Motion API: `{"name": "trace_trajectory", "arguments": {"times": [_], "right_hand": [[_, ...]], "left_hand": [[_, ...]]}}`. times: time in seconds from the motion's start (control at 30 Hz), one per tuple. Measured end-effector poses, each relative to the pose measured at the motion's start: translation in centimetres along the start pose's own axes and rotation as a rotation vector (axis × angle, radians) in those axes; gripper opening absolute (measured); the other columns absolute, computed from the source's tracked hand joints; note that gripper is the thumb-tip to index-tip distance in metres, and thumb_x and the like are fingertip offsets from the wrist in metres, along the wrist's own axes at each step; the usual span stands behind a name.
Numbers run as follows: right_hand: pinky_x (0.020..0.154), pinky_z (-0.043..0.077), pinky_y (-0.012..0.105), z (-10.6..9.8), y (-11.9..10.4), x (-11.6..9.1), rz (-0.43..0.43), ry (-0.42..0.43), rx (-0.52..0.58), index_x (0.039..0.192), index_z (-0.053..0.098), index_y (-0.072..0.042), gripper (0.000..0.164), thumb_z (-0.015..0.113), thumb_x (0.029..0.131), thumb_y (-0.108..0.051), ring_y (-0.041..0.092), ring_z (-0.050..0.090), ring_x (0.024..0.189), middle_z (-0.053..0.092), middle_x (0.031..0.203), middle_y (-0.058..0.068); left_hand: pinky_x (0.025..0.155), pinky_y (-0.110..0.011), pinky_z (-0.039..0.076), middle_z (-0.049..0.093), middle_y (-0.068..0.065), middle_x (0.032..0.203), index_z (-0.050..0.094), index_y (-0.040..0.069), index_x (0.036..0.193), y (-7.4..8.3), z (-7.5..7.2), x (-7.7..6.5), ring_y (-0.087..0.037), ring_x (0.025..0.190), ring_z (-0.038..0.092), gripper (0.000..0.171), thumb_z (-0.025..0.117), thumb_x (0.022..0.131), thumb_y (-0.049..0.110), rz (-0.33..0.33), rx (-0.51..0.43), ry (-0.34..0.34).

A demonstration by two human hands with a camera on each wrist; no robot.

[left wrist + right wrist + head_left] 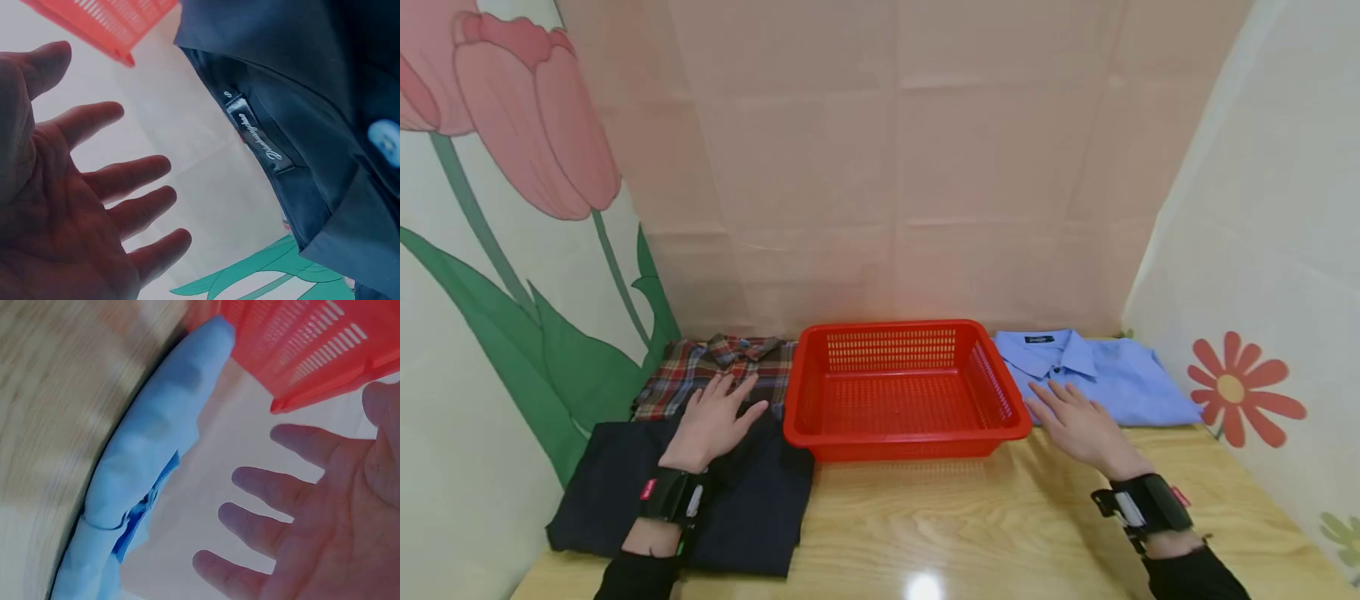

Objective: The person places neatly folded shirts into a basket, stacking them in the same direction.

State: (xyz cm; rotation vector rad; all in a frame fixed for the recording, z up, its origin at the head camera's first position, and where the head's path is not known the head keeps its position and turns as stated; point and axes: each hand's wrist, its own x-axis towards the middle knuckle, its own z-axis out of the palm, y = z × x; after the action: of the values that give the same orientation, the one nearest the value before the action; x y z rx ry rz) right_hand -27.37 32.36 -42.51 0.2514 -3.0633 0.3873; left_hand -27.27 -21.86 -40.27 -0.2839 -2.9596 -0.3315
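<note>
A red plastic basket [895, 448] stands in the middle of the table with nothing inside. To its left lie a folded plaid shirt [662, 375] and, nearer, a folded dark garment [745, 517]; the left wrist view shows a collar label and a button on the dark garment [281, 75]. My left hand [711, 425] hovers over these, fingers spread and holding nothing. Right of the basket lies a folded light blue shirt [1127, 379], collar at the back. My right hand [1086, 429] is above its front edge near the basket's corner, fingers extended, with nothing in it.
The wooden table [940, 525] extends in front of the basket. A pinkish backdrop [895, 167] rises behind. Panels with a printed tulip [535, 108] and a printed red flower [1247, 387] close off the left and right sides.
</note>
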Motion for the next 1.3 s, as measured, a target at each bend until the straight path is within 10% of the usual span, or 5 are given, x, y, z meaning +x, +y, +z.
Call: {"name": "trace_trajectory", "arguments": {"times": [0.4, 0.93, 1.3], "right_hand": [[0.105, 0.029, 0.071, -0.4, -3.5, 0.1, -0.093, 0.151, 0.071, 0.152, 0.037, -0.009, 0.063, 0.036, 0.103, -0.050, 0.051, 0.033, 0.138, 0.036, 0.152, 0.029], [0.114, 0.018, 0.066, 0.8, -10.1, 0.4, -0.206, 0.178, 0.031, 0.144, 0.051, -0.012, 0.061, 0.037, 0.102, -0.054, 0.041, 0.030, 0.144, 0.046, 0.149, 0.018], [0.110, 0.034, 0.061, 0.9, -12.4, 0.9, -0.264, 0.180, 0.062, 0.141, 0.054, -0.012, 0.061, 0.046, 0.099, -0.055, 0.038, 0.042, 0.138, 0.051, 0.146, 0.015]], "left_hand": [[0.104, -0.072, 0.029, 0.046, -0.029, 0.144, 0.044, 0.008, 0.148, -1.0, -0.3, -0.4, -0.050, 0.135, 0.037, 0.061, 0.046, 0.101, 0.047, 0.021, 0.024, 0.059], [0.093, -0.059, 0.047, 0.059, -0.026, 0.131, 0.048, 0.002, 0.143, -2.5, -1.0, -2.1, -0.043, 0.116, 0.057, 0.061, 0.049, 0.101, 0.046, 0.052, 0.043, 0.141], [0.084, -0.057, 0.050, 0.059, -0.030, 0.127, 0.035, -0.004, 0.149, -4.2, -1.1, -3.3, -0.046, 0.107, 0.061, 0.067, 0.053, 0.101, 0.040, 0.040, 0.021, 0.137]]}}
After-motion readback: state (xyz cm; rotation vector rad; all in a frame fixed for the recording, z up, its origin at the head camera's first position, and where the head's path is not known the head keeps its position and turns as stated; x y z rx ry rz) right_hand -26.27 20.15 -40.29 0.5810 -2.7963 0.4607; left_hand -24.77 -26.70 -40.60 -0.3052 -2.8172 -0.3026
